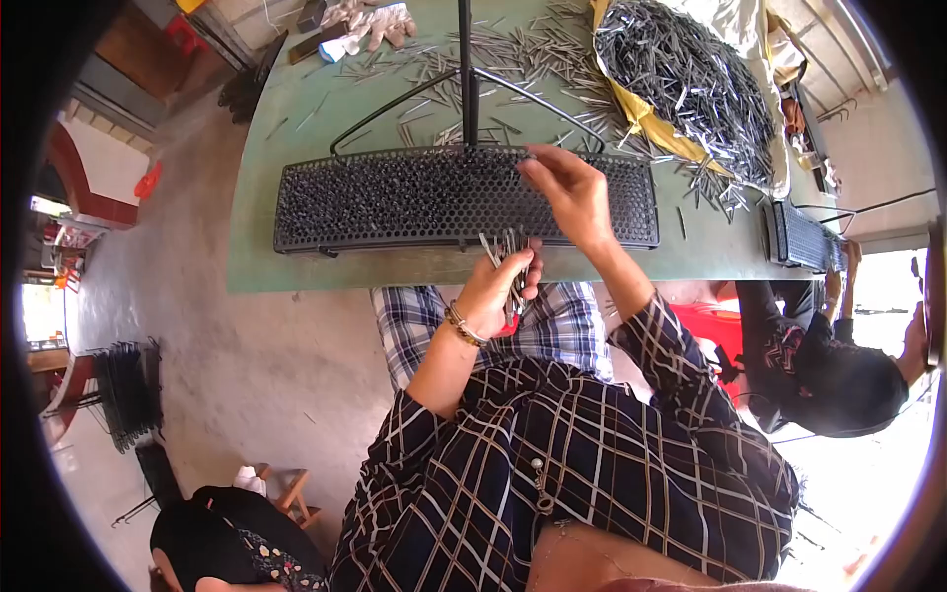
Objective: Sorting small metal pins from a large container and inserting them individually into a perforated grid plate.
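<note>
Along the near edge of a green table (256, 222), a long black perforated rack (464, 202) is stretching in front of the seated person, with a black post (467, 69) running away from its far side and two thin braces spreading from it. The rack's left part is showing a rougher, glinting surface, while its right part is showing plain round holes.

Just beside the rack's near edge, the left hand (501, 281) is gripping a loose bundle of slim metal pieces (513, 254) — their ends are poking out past the thumb at uneven angles. A bracelet (464, 324) is circling that wrist. The right hand (577, 197) is hovering over the rack, right of its middle, thumb and forefinger drawing near each other; whether they are pinching a piece, I cannot tell.

Beyond the rack, more metal strips (523, 54) are lying scattered, and a big dark heap (691, 89) is filling an opened yellow-edged sack (646, 123) at the far right. Pale work gloves (380, 25) are resting at the far left corner. Over to the right, a co-worker (829, 380) is reaching toward a second rack (801, 237) — and at lower left, another person (232, 538) in dark clothing is bending down.
</note>
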